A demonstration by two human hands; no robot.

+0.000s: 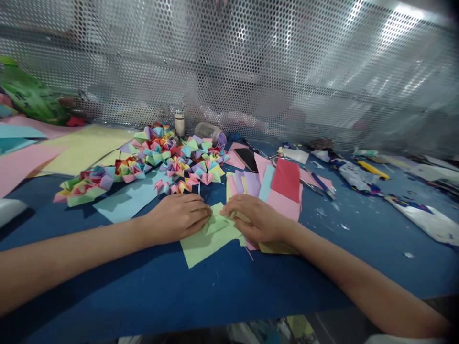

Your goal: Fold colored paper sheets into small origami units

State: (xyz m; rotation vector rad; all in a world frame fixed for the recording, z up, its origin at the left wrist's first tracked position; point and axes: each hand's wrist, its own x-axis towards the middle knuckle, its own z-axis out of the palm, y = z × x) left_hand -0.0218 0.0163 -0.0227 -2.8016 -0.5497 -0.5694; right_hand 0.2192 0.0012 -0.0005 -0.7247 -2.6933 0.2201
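A small folded piece of light green paper [217, 224] lies between my hands, over a flat sheet of light green paper [198, 249]. My left hand [181, 217] is closed on the folded piece from the left, its fingers curled together. From the other side, my right hand [256, 217] pinches it with bent fingers; the exact fingertip contact is partly hidden. Beside and partly under my right hand sits a pile of coloured paper [283, 205], with a red piece [286, 179] on top.
Behind my left hand are many folded paper pieces [175, 165] and a blue sheet [125, 196]. A phone [245, 158], a clear jar [208, 131] and a white bottle [179, 123] stand or lie farther back. A yellow cutter [373, 169] lies right. Perforated metal [229, 71] borders the blue table [172, 296].
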